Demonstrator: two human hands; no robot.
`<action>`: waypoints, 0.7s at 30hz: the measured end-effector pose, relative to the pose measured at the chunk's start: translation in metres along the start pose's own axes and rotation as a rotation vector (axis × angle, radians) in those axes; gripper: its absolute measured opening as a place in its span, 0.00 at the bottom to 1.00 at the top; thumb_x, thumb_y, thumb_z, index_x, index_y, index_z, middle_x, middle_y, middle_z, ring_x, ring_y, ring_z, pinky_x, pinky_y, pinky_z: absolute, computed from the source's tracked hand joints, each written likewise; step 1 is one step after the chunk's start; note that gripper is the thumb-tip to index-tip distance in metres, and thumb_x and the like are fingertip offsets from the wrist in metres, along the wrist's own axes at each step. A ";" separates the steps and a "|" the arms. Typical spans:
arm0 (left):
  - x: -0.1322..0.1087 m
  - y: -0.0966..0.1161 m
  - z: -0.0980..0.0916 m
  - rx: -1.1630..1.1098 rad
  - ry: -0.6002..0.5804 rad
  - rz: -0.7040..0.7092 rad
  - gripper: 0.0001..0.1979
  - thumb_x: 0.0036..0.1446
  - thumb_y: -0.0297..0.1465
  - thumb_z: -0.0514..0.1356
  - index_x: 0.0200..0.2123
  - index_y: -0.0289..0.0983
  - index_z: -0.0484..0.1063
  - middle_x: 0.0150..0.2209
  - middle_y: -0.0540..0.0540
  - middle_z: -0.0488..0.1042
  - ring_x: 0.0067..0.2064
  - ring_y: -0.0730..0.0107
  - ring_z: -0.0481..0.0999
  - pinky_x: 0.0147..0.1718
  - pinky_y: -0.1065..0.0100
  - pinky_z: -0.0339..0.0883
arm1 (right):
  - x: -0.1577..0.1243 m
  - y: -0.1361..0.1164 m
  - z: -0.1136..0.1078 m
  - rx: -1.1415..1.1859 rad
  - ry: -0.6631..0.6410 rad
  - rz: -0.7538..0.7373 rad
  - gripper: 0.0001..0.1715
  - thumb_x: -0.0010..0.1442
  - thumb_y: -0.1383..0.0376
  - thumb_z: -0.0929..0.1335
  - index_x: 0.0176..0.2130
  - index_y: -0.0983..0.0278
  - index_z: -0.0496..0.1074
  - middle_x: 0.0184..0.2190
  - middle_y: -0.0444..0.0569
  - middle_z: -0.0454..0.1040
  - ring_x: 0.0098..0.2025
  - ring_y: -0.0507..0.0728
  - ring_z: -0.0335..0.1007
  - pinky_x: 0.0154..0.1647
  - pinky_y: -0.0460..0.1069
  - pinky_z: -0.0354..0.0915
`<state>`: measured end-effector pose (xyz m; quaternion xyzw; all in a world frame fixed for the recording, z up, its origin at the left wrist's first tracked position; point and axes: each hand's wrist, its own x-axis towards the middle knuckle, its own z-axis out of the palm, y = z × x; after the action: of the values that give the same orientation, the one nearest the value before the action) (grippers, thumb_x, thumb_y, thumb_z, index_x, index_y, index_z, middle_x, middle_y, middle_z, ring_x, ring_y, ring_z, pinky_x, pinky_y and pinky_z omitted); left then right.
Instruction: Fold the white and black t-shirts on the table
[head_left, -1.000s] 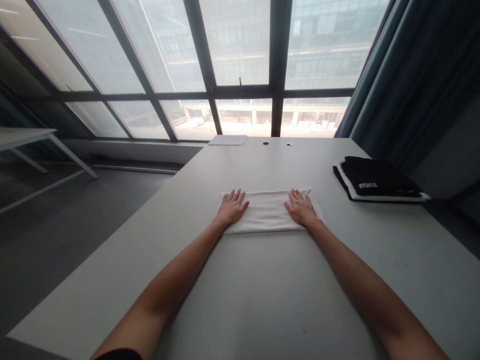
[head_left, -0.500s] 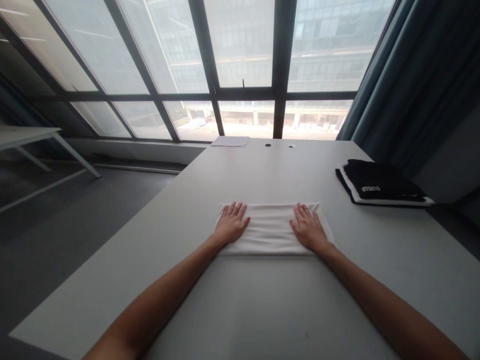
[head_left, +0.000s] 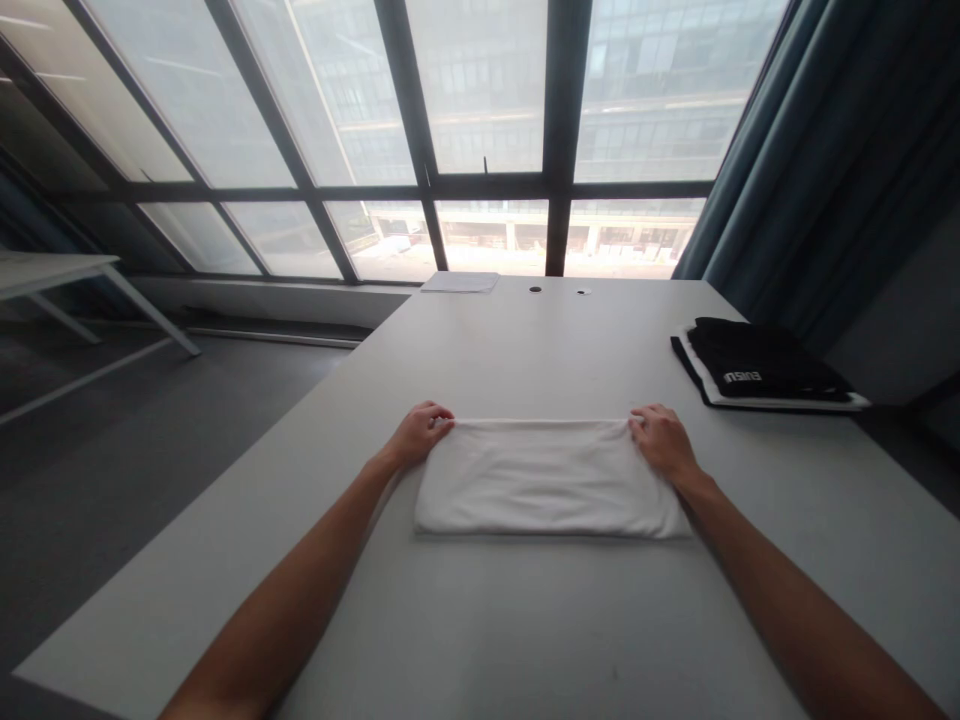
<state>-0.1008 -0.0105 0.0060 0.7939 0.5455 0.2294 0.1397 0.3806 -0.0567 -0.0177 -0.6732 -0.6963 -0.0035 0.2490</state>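
A folded white cloth lies flat on the grey table in front of me. My left hand is at the cloth's far left corner, fingers curled and pinching that corner. My right hand is at the far right corner, fingers curled round the edge in the same way. Both forearms reach in from the bottom of the view.
A stack of folded black and white clothes sits at the table's right side. A sheet of paper lies at the far edge by the window. Two cable holes are near it. A curtain hangs right; another table stands left.
My hands were lying flat on the cloth; they have slid out to its far corners and closed on them. The cloth now sits nearer to me.
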 end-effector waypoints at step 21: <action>0.008 0.004 0.012 0.024 0.091 -0.153 0.16 0.59 0.38 0.59 0.47 0.38 0.74 0.40 0.44 0.78 0.40 0.62 0.77 0.43 0.64 0.70 | 0.002 0.011 0.005 0.080 0.070 0.080 0.17 0.62 0.60 0.63 0.42 0.66 0.76 0.39 0.56 0.76 0.43 0.62 0.70 0.48 0.54 0.65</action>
<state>-0.0889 -0.0040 -0.0005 0.7401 0.6132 0.2475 0.1225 0.3893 -0.0525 -0.0250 -0.6896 -0.6591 0.0108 0.2998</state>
